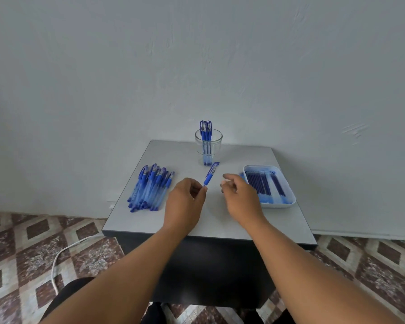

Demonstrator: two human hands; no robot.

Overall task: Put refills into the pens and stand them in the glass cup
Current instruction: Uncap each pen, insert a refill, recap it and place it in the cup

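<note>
My worktop [197,220] is smooth, matt grey laminate. At twelve o'clock the cup [208,146] is clear, glossy glass. The pens [150,190] at nine look translucent blue plastic; the tray [288,202] at three, glossy white plastic.

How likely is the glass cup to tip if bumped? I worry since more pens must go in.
The glass cup is tall and narrows toward its base, so it probably tips fairly easily. The pens stand well above its rim, likely raising the balance point. It looks like clear glass, so it would probably break if knocked off the table.
</note>
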